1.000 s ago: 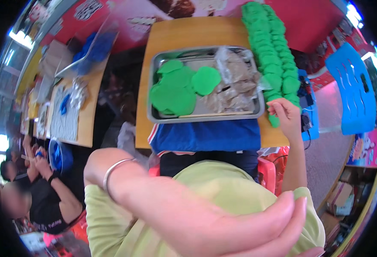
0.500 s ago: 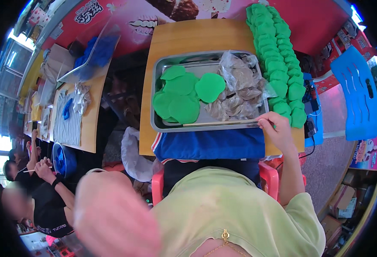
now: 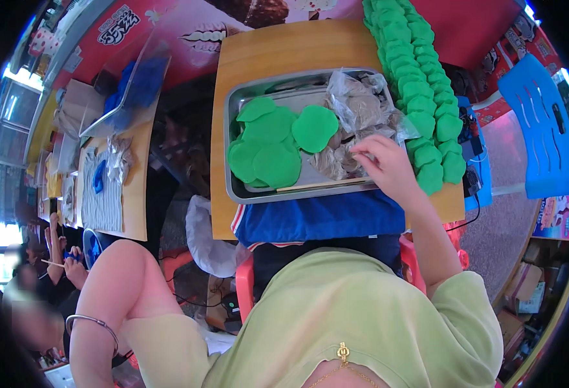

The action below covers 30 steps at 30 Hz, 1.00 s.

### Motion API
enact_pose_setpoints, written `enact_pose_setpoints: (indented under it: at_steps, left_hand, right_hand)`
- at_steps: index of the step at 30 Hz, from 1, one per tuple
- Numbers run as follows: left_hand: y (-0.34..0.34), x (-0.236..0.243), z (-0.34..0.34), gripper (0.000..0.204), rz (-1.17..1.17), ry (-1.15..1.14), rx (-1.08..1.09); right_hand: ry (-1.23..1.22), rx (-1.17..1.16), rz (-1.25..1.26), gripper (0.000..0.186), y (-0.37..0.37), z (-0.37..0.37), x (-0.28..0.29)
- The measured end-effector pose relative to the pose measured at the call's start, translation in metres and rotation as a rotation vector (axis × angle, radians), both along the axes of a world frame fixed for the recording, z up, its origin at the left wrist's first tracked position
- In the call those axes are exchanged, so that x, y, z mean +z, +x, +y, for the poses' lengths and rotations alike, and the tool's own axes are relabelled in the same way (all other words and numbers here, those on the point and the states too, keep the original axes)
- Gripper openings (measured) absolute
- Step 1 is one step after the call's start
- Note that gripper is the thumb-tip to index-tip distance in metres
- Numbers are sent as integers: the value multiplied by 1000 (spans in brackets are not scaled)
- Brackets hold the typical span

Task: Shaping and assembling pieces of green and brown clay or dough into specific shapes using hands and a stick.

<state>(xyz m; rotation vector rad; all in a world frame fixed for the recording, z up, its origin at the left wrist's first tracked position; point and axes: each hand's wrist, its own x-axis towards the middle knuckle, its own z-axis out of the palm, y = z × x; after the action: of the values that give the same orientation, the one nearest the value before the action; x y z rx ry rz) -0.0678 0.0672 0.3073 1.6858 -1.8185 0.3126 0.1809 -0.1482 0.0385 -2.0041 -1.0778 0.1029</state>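
My right hand [image 3: 391, 169] is over the right part of a metal tray [image 3: 229, 155]. Its thumb and fingertips are drawn together in a pinch, and whether something small is between them cannot be seen. Beneath it are clear plastic bags [image 3: 364, 108] with brownish-grey contents. Flat, rounded green pieces [image 3: 268, 126] overlap at the tray's left, with one round green piece [image 3: 315, 129] beside the bags. A thin light-coloured stick [image 3: 323, 184] lies along the tray's near side, its right end by my wrist. My left arm [image 3: 119, 284] is bent at the left; its hand is out of view.
Stacked rows of green ruffled pieces [image 3: 417, 97] run along the right side of the wooden table [image 3: 258, 48]. Blue cloth [image 3: 323, 216] hangs at the near edge. A blue plastic chair [image 3: 539, 126] stands at right. On the left, another person's hand [image 3: 74, 268] is near a blue tub [image 3: 92, 246].
My right hand has left the tray's near right rim and moved left and inward over the bags. My left arm has swung outward, its elbow now raised at the left.
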Motion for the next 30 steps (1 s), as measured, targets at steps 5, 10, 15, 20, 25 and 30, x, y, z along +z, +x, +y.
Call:
enact_pose_setpoints:
  at_steps: [5,10,15,20,25,30]
  left_hand:
    - [16,-18,12,10,163,-14,-72]
    - [32,-62,35,11,442,-152,-208]
    - [46,-137,27,19,734,-550,104]
    - [43,-201,0,16,1049,-987,614]
    - [56,-242,-14,10,1367,-845,930]
    - [70,-261,-29,13,1363,-892,849]
  right_hand:
    - [-42,26,-368,17,16,42,-17]
    - [-207,88,-581,21,35,63,-27]
    - [-248,215,-567,12,44,67,-23]
    - [-89,118,-427,8,36,64,-8]
    - [126,77,24,11,4,50,10]
    - [193,105,649,17,-30,38,16]
